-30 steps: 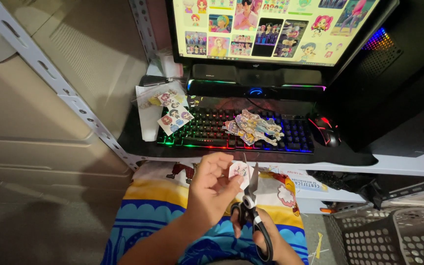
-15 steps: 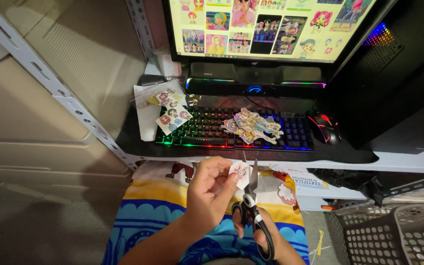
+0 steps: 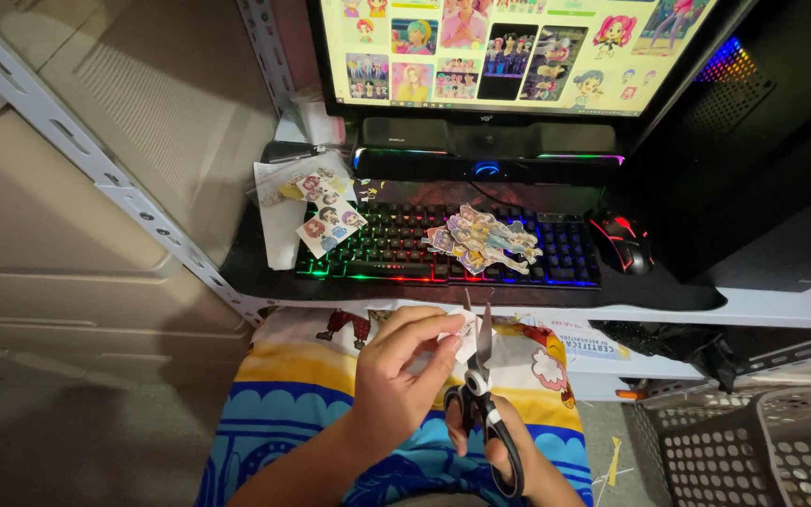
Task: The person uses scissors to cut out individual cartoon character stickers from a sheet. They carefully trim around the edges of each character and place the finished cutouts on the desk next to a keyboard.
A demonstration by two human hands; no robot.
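Observation:
My left hand (image 3: 394,374) pinches a small white paper cutout (image 3: 463,335) over my lap. My right hand (image 3: 509,460) grips black-handled scissors (image 3: 481,390), whose blades point up and straddle the cutout's right edge. Most of the right hand is hidden under the handles at the bottom of the view. Both hands hover above a colourful cartoon-print cloth (image 3: 312,376) on my lap.
A backlit keyboard (image 3: 396,249) carries a pile of cut-out stickers (image 3: 482,239). Sticker sheets (image 3: 316,211) lie at its left, a mouse (image 3: 623,242) at its right. Behind stands a monitor (image 3: 509,47). A perforated basket (image 3: 762,451) sits at the lower right, a metal shelf post (image 3: 96,160) on the left.
The hands, scissors and cutout stay nearly where they were. The view has shifted slightly.

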